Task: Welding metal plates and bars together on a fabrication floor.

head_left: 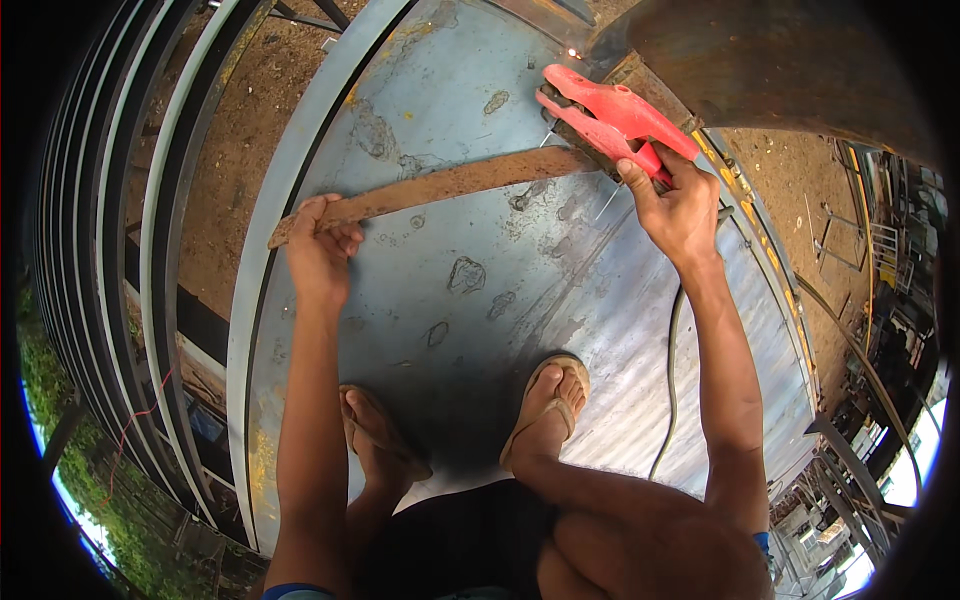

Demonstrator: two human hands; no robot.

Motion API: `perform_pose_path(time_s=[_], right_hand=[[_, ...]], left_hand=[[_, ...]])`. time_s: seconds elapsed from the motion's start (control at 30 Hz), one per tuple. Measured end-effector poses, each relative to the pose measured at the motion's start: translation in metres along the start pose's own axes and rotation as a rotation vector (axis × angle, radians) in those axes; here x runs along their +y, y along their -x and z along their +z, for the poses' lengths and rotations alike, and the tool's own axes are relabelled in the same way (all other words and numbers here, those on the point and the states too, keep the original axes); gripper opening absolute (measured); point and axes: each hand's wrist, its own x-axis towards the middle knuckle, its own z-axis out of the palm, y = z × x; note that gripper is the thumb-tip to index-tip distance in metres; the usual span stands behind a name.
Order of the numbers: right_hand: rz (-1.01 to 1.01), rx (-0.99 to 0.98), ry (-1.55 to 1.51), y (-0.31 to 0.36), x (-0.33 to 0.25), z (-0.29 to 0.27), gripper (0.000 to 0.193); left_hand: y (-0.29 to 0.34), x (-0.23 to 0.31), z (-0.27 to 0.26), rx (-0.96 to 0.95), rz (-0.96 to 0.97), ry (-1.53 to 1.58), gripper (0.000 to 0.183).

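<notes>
Underfoot, a large grey-blue steel sheet carries the squatting person. Across its upper half lies a long rusty flat iron bar, its near end clasped by the left hand. Right hand, fingers wrapped closed, grips a red electrode holder at the sheet's top edge.
</notes>
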Motion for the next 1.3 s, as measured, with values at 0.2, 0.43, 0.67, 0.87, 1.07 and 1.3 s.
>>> perform_pose_path(time_s=[0.2, 0.43, 0.67, 0.87, 1.07, 1.3], right_hand=[[0.010, 0.034, 0.013, -0.0040, 0.0057, 0.0013, 0.042], [0.011, 0.028, -0.001, -0.0046, 0.0031, 0.0016, 0.041], [-0.057, 0.036, -0.031, -0.0031, -0.0002, 0.0020, 0.041], [-0.018, 0.035, 0.039, -0.0054, 0.0025, 0.0034, 0.041], [-0.019, 0.060, 0.001, -0.0061, 0.0028, 0.0067, 0.039], [-0.011, 0.036, 0.021, -0.0053, -0.0022, 0.0032, 0.040]], left_hand=[[-0.0006, -0.0025, 0.0017, -0.012, 0.001, 0.002, 0.020], [0.0020, 0.0009, 0.0046, 0.022, -0.017, -0.013, 0.021], [-0.0009, -0.0017, 0.0003, -0.025, 0.009, 0.005, 0.021], [-0.0006, -0.0018, 0.0006, 0.000, 0.000, 0.008, 0.022], [0.0004, 0.0007, 0.0012, 0.012, 0.003, -0.006, 0.022], [-0.0007, -0.0015, -0.0001, -0.019, 0.004, -0.004, 0.021]])
